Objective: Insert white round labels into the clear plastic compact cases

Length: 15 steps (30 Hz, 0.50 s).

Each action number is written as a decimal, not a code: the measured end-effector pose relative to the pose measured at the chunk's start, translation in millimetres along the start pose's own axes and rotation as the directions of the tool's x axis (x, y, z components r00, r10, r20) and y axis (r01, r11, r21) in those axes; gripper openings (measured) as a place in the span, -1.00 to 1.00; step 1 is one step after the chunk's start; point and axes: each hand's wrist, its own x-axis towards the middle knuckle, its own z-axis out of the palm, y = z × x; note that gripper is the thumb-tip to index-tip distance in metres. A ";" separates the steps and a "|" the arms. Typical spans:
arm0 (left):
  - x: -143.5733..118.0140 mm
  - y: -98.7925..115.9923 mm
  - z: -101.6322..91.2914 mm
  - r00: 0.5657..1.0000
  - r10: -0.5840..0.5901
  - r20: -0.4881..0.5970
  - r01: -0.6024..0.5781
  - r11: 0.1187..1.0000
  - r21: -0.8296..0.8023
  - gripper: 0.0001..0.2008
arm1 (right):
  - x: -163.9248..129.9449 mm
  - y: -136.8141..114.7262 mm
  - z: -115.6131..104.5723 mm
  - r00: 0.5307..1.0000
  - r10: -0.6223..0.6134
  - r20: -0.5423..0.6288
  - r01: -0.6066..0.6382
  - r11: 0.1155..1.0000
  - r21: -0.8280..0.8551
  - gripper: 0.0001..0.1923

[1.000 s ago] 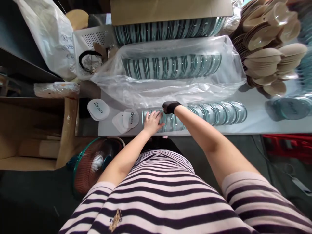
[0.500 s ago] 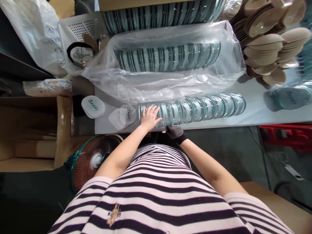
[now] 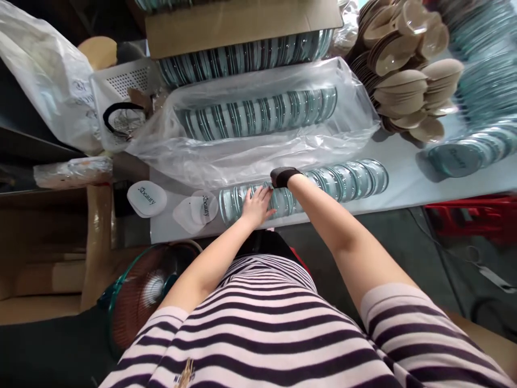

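A row of clear, green-tinted round lids or dishes [image 3: 350, 180] lies along the front of the table, stacked on edge. On its left part rests my bare left hand [image 3: 257, 206], fingers spread over the rims. Just right of it, my right hand [image 3: 284, 177] in a dark glove reaches across to the far side of the row. Its fingers are mostly hidden, so I cannot make out a grip. Behind the row, an open clear plastic bag [image 3: 250, 153] holds a similar row of lids [image 3: 258, 113]. White cards printed "Sbeauty" [image 3: 147, 198] lie to the left.
Further back, a cardboard flap [image 3: 242, 24] covers part of another row. Stacked beige spoon-shaped pieces [image 3: 399, 89] and more clear lids [image 3: 456, 156] are at right. On the left are a white perforated basket [image 3: 127, 81], a cardboard box [image 3: 95, 253] and a fan [image 3: 139, 296].
My right hand has risen from the table's front edge and crossed over the row to its far side. My left hand stays on the row. The camera view has shifted.
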 end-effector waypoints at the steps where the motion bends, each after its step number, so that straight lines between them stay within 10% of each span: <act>1: 0.3 -0.6 0.6 1.000 0.001 -0.001 -0.001 1.000 0.002 -0.35 | 6.2 -4.5 -6.0 0.999 -0.038 0.038 0.040 0.998 -0.050 -0.57; 7: 0.4 -2.6 -2.9 1.000 -0.022 0.006 0.022 0.999 -0.030 -0.33 | -19.4 -8.3 7.1 0.978 -0.132 -0.164 0.107 0.983 -0.148 -0.69; 15: 0.9 -0.6 0.0 0.999 -0.034 -0.024 0.032 0.997 -0.071 -0.34 | -87.2 -12.1 151.5 0.944 0.099 -0.316 -0.032 0.977 0.210 -0.62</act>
